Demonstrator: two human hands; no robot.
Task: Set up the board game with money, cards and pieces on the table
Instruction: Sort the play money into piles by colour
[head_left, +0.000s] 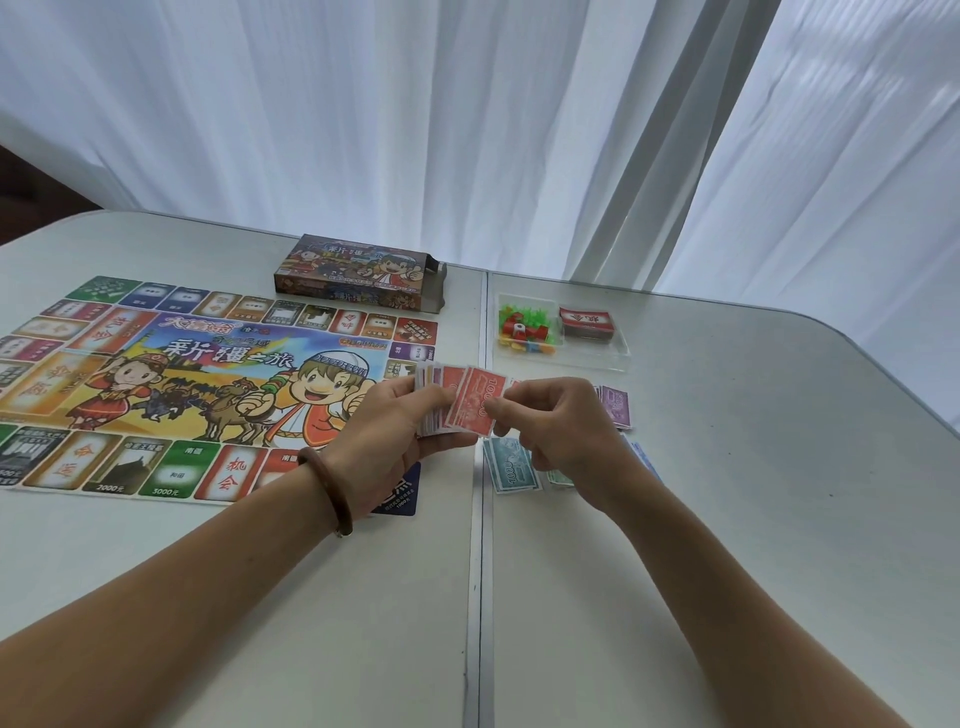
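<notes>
While left hand (390, 432) gripped a fanned paper wad (430, 402), right hand (556, 422) pinched a red note (479, 410) | glossy board (208, 374) read "3000元" | teal notes (511, 467) lay flat.

On my feed, a pale grey-white worktop (727, 519) fills the lower half of the view. It is two slabs butted together, and a straight seam (480, 597) runs away from me down the middle. Its far right corner is rounded. Behind it, white curtains (363, 104) hang in long vertical folds across the whole back of the room, reaching down past the worktop's far edge. Cool, bluish light glows through the fabric. At the far left, beside the curtains, I make out a dark brown patch (36, 182), too dim to identify.
</notes>
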